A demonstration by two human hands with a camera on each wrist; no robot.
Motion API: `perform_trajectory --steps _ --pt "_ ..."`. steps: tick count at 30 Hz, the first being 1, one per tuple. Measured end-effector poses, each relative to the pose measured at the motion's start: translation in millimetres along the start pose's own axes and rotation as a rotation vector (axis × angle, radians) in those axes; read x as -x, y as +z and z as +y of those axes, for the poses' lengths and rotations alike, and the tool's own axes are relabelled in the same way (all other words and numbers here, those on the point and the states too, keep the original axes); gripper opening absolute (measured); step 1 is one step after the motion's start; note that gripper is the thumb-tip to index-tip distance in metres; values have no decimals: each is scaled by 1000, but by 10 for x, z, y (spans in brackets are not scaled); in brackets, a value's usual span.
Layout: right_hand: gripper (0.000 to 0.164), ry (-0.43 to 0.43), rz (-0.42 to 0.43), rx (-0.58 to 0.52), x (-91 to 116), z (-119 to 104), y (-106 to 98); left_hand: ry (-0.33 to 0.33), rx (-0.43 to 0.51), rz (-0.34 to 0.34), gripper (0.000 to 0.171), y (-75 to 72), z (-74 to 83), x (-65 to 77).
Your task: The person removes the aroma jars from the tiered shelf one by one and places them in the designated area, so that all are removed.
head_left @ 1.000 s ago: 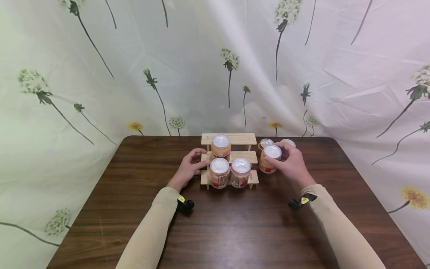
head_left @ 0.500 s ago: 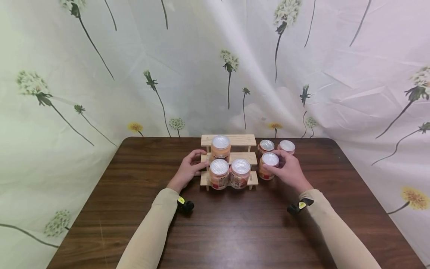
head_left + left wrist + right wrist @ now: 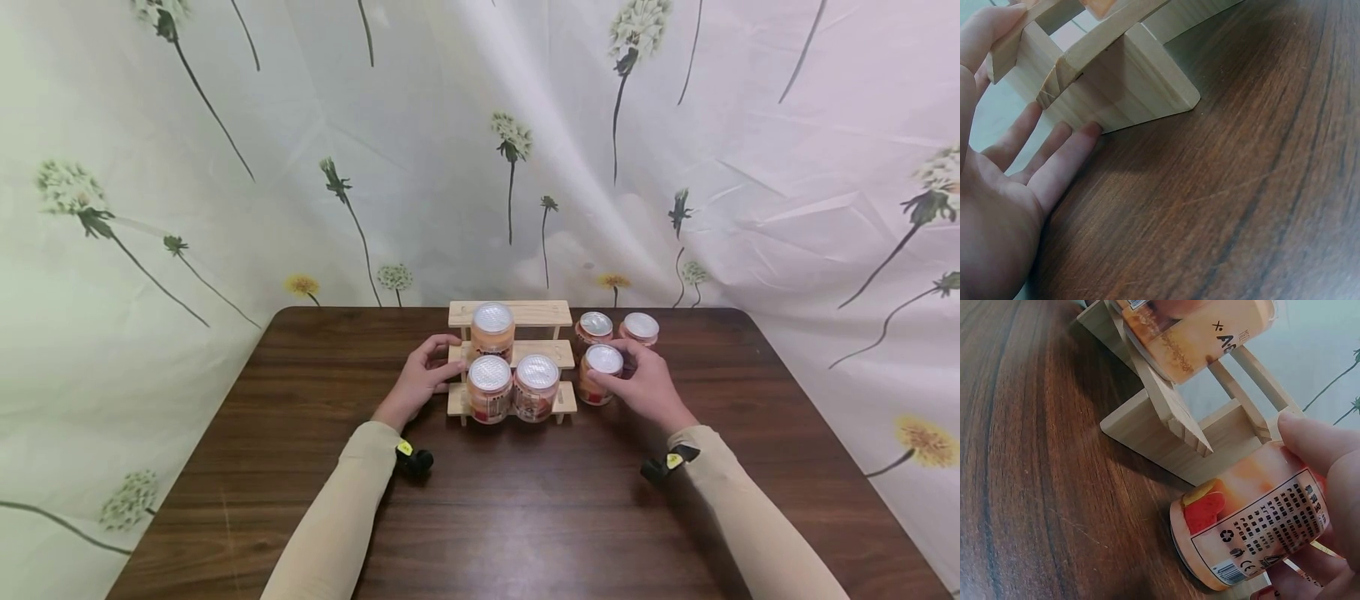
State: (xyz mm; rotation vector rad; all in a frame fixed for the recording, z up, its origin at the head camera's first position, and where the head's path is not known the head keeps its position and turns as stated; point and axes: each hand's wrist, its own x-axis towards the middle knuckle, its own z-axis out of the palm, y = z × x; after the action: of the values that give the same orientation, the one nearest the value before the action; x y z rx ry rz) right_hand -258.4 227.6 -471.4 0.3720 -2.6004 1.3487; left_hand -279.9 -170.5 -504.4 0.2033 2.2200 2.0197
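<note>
My right hand (image 3: pixel 651 385) holds an orange-labelled jar (image 3: pixel 597 388) with a silver lid, at the right end of a stepped wooden rack (image 3: pixel 536 312). In the right wrist view the thumb lies on one side of this jar (image 3: pixel 1250 512) and fingers on the other; it stands beside the rack's end panel. My left hand (image 3: pixel 418 377) rests against the rack's left end. The left wrist view has its mostly straight fingers (image 3: pixel 1063 162) touching the side panel (image 3: pixel 1129 81), the thumb up at a shelf end. One jar (image 3: pixel 493 325) stands on the middle tier, and two jars (image 3: pixel 490 392) fill the lowest.
Two more jars (image 3: pixel 595 327) stand behind the held one, right of the rack. Everything is on a dark wood-grain table (image 3: pixel 480 500). A pale curtain with dandelion prints (image 3: pixel 450 167) hangs behind the table's far edge.
The right hand has brought its jar toward me and slightly left and down, uncovering the jar at the back right. The left hand and the rack have stayed in place.
</note>
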Motion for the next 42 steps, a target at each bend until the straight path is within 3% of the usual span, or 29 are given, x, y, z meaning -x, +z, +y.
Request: perform_trajectory --steps 24,29,36,42 --pt "56 -38 -40 -67 -10 25 -49 -9 3 8 41 14 -5 -2" --pt "52 -49 -7 -128 -31 -106 -107 -6 2 9 40 8 -2 2" --pt "55 -52 47 -164 -103 -456 -170 -4 1 5 43 -4 -7 -24" --pt "56 -146 -30 -152 -253 -727 -114 -3 2 8 41 -3 -3 -7"
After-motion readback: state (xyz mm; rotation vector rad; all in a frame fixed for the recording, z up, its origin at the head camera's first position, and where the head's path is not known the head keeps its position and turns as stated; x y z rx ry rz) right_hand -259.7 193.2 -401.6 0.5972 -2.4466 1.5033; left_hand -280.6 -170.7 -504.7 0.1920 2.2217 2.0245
